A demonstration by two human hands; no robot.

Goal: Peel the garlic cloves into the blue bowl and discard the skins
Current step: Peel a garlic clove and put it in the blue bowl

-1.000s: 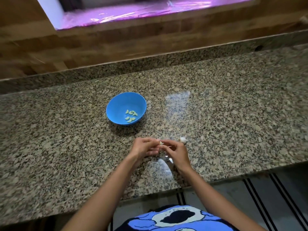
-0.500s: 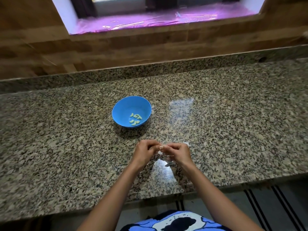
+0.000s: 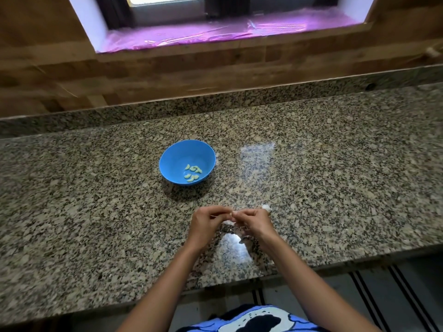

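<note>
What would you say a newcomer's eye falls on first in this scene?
The blue bowl stands out on the speckled granite counter, with a few peeled cloves lying in it. Nearer the counter's front edge, the left hand and right hand meet, pinching a garlic clove between them. Behind, a window ledge glows pink.

A speckled brown-grey granite countertop [image 3: 96,188] with a low granite backsplash [image 3: 167,109] runs below a brown wooden plank wall [image 3: 167,68] and a window sill covered in shiny pink-purple plastic film [image 3: 215,34], with a grey black-striped floor mat [image 3: 383,295] beneath.
</note>
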